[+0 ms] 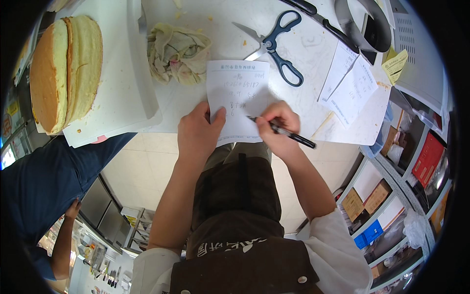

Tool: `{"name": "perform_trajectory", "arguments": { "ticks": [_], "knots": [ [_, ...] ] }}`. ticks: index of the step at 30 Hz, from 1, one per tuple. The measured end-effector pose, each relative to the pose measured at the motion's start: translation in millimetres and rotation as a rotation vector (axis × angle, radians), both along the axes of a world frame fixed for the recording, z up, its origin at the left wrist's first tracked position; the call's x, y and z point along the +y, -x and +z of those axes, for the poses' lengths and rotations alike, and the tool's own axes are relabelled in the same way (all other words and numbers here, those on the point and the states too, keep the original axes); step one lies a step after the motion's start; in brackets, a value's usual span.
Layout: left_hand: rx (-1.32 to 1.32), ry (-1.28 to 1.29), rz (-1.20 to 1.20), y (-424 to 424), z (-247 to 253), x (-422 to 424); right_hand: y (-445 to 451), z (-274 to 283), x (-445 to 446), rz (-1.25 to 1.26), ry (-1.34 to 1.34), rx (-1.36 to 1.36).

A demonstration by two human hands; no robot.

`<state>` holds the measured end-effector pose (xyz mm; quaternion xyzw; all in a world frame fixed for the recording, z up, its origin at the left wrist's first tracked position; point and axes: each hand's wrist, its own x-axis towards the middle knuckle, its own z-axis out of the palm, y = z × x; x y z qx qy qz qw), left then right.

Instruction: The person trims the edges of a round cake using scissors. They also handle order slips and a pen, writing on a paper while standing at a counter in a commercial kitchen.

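Observation:
A sheet of printed note paper [238, 126] with handwriting lies at the front edge of the white table. My left hand [200, 128] pinches its left edge, thumb on top and fingers partly hidden. In my right hand [281, 128] is a black pen [303, 140], its tip at the right half of the sheet, below the written lines. Just beyond the paper lie open kitchen shears [270, 45] with dark blue handles; the sheet's top edge is close to one blade. A crumpled, stained cloth [180, 55] sits to the left of them.
Sponge cake layers [66, 73] stand at left by a white box [117, 92]. To the right lie written slips [350, 92], a black-handled knife [341, 35], a metal cake ring [382, 36] and a yellow slip [396, 66]. A person in dark clothes [47, 183] stands left; shelves [391, 165] stand right.

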<state>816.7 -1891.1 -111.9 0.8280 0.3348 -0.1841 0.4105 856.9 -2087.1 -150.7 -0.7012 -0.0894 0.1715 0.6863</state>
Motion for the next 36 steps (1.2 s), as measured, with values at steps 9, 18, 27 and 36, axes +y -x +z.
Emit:
{"name": "perform_trajectory", "arguments": {
  "ticks": [9,18,27,36],
  "knots": [
    [-0.061,0.448,0.121,30.8,-11.2,11.4,-44.7,44.0,-57.5,-0.131,0.737,-0.444],
    [-0.076,0.640,0.081,67.3,88.3,-31.7,-89.2,74.1,-74.4,0.014,0.933,-0.622],
    [-0.343,0.268,0.022,36.0,198.4,5.0,-50.2,208.9,4.1,0.307,-0.059,0.198],
    [-1.110,0.172,0.506,45.2,234.9,230.5,-99.1,243.2,97.8,0.041,-0.129,0.123]
  ]
}}
